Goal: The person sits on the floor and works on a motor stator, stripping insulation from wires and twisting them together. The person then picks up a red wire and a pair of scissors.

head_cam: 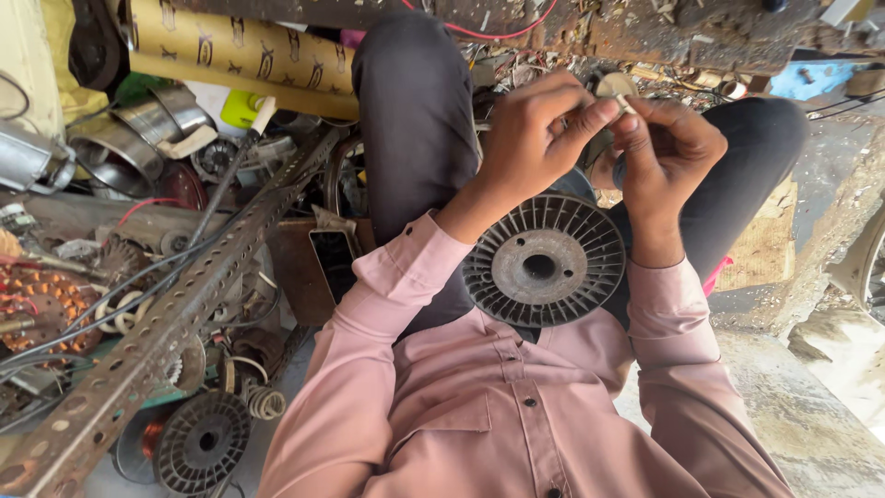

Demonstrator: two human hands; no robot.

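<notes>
Cluttered workshop floor, scrap at left. I see left hand (535, 134) and right hand (666, 148) pinching one small pale piece (621, 103) between fingertips, above grey ribbed spool (544, 260) in lap.

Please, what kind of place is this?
Probably a motor-rewinding repair workshop: a wire spool lies on the person's lap, a copper-wound stator and a perforated metal bar sit among scrap parts.
</notes>
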